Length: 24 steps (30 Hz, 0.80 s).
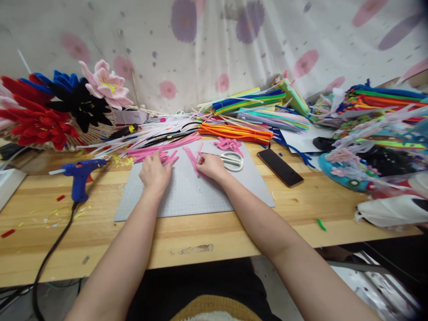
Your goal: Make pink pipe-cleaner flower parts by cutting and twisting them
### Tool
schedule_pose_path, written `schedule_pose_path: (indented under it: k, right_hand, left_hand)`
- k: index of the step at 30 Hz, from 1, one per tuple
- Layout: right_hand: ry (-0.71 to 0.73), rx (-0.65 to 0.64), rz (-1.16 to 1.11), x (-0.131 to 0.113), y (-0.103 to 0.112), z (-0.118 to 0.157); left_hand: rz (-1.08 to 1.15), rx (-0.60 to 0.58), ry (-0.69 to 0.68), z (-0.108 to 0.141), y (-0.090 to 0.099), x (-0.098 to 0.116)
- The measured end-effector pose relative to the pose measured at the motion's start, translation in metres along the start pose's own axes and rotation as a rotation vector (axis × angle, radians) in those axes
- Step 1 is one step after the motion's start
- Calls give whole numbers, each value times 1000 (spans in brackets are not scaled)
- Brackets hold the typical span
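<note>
My left hand [155, 172] rests at the left of a grey cutting mat [187, 200], its fingers closed around short pink pipe cleaners [171, 158]. Part of that bunch is hidden under the hand. With thumb and fingers pinched together, my right hand [211, 166] holds a few pink pipe cleaner pieces [191, 157] near the middle of the mat. Scissors with white handles [232, 161] lie just beyond and to the right of it, their blades partly behind the hand. A small heap of bent pink pipe cleaners [228, 145] sits at the mat's back edge.
On the left lie a blue glue gun [80, 174] with a cord, and fuzzy flowers [50, 120]. Orange pipe cleaners [236, 133] and other coloured bundles line the back. A phone [280, 166] lies right of the mat. Plastic-wrapped supplies [394, 209] crowd the far right.
</note>
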State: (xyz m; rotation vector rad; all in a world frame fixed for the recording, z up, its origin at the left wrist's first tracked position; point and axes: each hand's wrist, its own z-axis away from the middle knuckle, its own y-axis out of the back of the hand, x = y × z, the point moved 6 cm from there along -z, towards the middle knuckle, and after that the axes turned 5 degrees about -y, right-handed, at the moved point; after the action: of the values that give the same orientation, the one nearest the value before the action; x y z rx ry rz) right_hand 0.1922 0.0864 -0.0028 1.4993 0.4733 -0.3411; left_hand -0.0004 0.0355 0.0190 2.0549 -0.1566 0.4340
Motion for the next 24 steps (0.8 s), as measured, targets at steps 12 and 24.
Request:
schedule_pose_path:
  k: [12, 24]
  right_hand:
    - [-60, -150, -117, 7, 3, -7]
    - [71, -175, -175, -2, 25, -6]
  left_hand:
    - [124, -103, -218, 4, -25, 22]
    - [224, -22, -394, 5, -5, 44]
